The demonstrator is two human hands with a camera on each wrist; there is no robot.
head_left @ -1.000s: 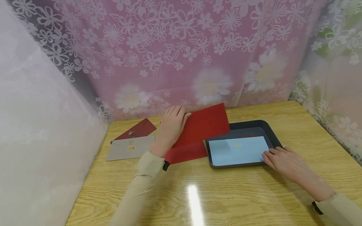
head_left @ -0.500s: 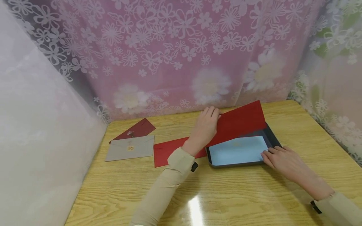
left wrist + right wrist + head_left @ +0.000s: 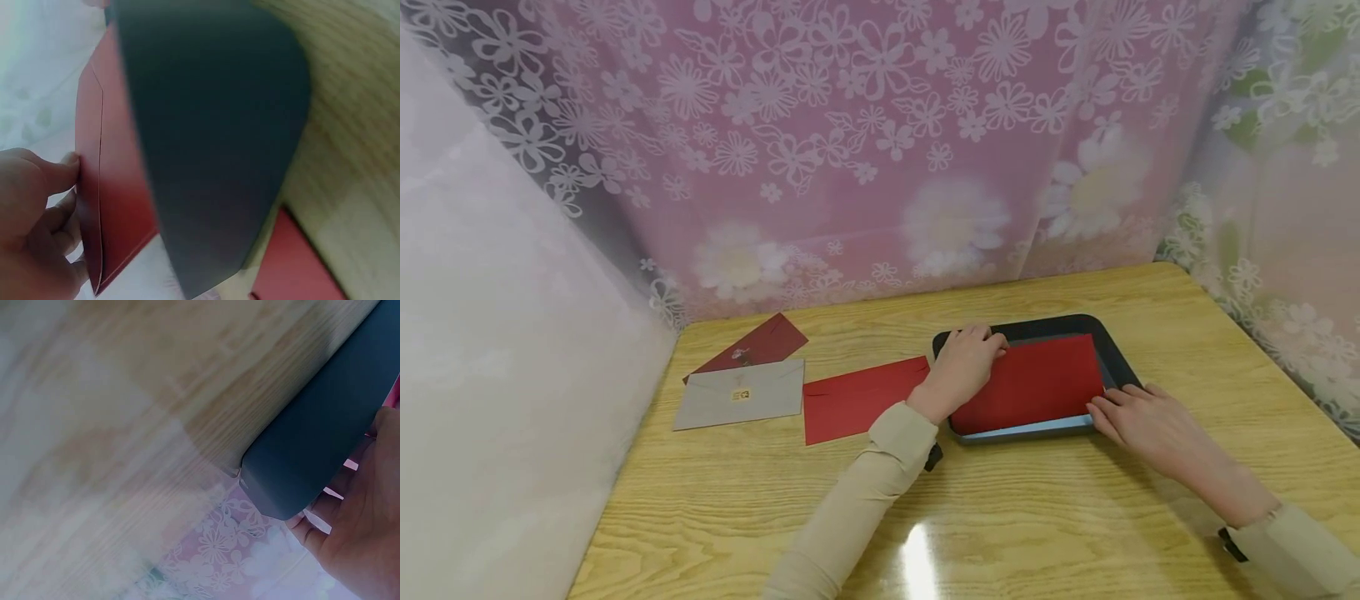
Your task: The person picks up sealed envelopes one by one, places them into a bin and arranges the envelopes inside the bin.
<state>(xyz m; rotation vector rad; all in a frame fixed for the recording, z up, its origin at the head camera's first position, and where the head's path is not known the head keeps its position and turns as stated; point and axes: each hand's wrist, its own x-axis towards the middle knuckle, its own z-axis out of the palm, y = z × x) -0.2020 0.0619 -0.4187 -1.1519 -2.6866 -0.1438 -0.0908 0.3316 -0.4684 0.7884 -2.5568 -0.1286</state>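
Note:
My left hand (image 3: 961, 371) pinches a bright red envelope (image 3: 1037, 379) by its left edge, and the envelope slants over the dark tray (image 3: 1112, 350). In the left wrist view, thumb and fingers grip the edge of this envelope (image 3: 128, 181) behind the tray's wall (image 3: 212, 137). Under it lies a light blue envelope (image 3: 1030, 431), covered except for a strip along the front. My right hand (image 3: 1150, 425) holds the tray's right side. Its fingers curl over the rim in the right wrist view, against the tray's outer wall (image 3: 312, 437).
Left of the tray, another red envelope (image 3: 857, 402) lies on the wooden table (image 3: 715, 517). Farther left a grey envelope (image 3: 741, 396) with a gold sticker overlaps a dark red envelope (image 3: 763, 343). A flowered pink curtain (image 3: 850, 167) hangs along the back edge.
My left hand has carried the red envelope rightward from above the other red envelope, then lowered it into the tray over the light blue one. My right hand stays at the tray's side.

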